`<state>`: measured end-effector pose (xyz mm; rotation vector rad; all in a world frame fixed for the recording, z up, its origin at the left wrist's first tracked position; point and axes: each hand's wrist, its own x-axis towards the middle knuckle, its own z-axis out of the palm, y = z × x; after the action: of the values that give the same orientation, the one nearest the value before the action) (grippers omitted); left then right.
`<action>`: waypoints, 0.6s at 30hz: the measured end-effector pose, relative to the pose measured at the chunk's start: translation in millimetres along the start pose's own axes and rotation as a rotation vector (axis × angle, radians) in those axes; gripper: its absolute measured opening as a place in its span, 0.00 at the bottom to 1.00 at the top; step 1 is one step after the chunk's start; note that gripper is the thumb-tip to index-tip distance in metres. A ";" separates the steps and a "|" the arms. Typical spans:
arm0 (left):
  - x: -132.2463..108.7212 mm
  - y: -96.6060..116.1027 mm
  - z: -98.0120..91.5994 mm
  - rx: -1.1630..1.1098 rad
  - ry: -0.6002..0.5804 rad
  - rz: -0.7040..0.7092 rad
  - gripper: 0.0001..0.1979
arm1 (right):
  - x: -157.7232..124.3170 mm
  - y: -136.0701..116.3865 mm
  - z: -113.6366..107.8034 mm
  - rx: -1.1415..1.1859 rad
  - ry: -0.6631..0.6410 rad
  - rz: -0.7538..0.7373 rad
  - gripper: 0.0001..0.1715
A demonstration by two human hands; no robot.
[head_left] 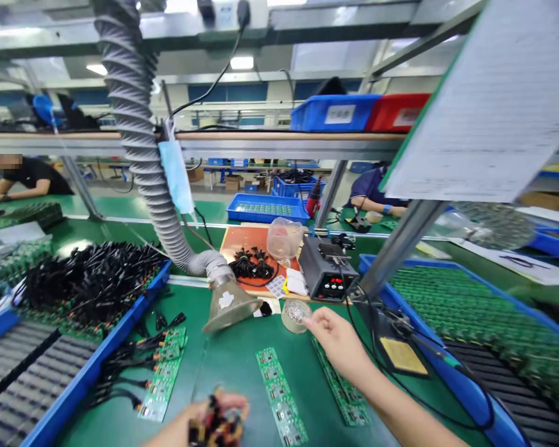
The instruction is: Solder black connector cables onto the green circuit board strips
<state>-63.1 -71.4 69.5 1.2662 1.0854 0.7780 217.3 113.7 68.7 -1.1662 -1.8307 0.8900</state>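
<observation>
My left hand is at the bottom, blurred, closed on a bunch of short black, red and yellow wires. My right hand has its fingers pinched at the edge of a small round dish of tiny shiny metal parts. Whatever is between those fingertips is too small to make out. Between my hands lies a green circuit board strip. Under my right wrist are stacked board strips. To the left, another board strip has black cables attached.
A fume extraction hood hangs over the mat. Behind the dish stands a soldering station; its cord and iron stand are at right. Blue trays of cabled boards and bare boards flank the work area. Co-workers sit beyond.
</observation>
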 end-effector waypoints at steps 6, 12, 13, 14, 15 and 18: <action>-17.5 35.2 -100.5 0.497 0.601 -0.097 0.20 | 116.3 -42.4 0.0 -0.086 0.171 -0.142 0.14; 20.4 84.1 -154.9 0.915 0.568 -0.009 0.19 | 238.1 -74.7 -16.5 -0.065 0.352 -0.057 0.17; 29.0 83.7 -161.1 0.962 0.548 -0.011 0.20 | 242.7 -73.2 -16.2 -0.063 0.357 -0.052 0.19; 37.5 81.3 -166.6 1.003 0.529 -0.017 0.21 | 241.6 -69.5 -13.6 -0.063 0.354 -0.053 0.20; 45.5 77.5 -171.2 1.040 0.511 -0.026 0.22 | 235.4 -63.8 -9.1 -0.064 0.342 -0.058 0.21; 65.7 64.3 -179.2 1.208 0.472 -0.111 0.23 | 191.6 -39.7 8.1 -0.059 0.269 -0.097 0.18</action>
<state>-202.2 62.7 126.4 2.0176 2.1547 0.2757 141.1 277.4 144.4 -1.1614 -1.6864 0.5963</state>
